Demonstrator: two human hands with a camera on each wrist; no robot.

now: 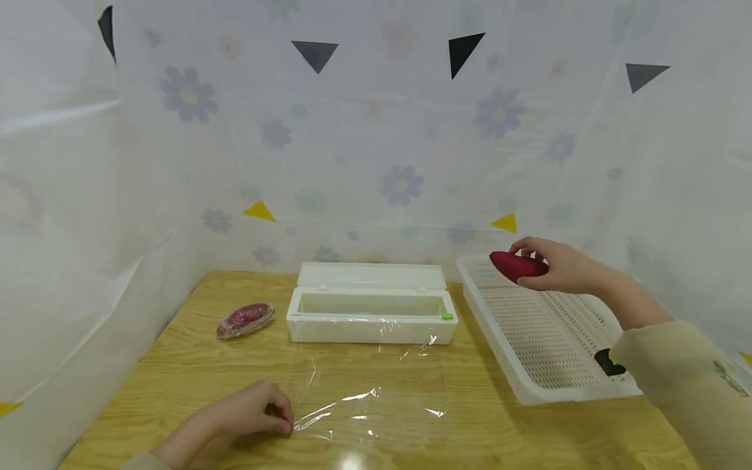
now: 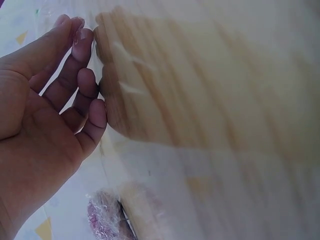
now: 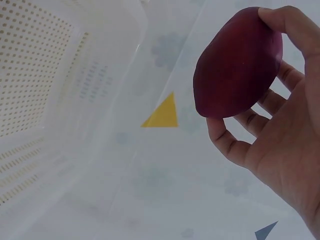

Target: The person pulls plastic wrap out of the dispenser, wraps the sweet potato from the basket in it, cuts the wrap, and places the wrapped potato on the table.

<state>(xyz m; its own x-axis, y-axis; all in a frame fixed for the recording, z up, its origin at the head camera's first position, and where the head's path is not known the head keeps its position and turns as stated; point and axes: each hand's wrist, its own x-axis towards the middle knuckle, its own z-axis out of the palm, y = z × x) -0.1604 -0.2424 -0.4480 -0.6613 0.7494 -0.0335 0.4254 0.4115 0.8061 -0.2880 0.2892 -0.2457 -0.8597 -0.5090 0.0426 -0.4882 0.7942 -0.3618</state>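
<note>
My right hand (image 1: 558, 264) holds a smooth dark red sweet potato (image 3: 240, 65) above the white basket (image 1: 505, 362), thumb on one side and fingers round the other. At the front left, my left hand (image 1: 255, 410) pinches the near corner of a clear sheet of cling film (image 1: 376, 391) between thumb and fingers. The film stretches over the wooden table from the white cling film box (image 1: 370, 331), whose lid stands open at the back. A second sweet potato (image 1: 245, 320), wrapped in film, lies left of the box.
A small green slider (image 1: 446, 316) sits at the right end of the box's front edge. Inside the basket's right side is a black piece (image 1: 609, 362). The wooden table (image 1: 188, 365) ends at a pale flowered curtain (image 1: 364, 150) behind and at the sides.
</note>
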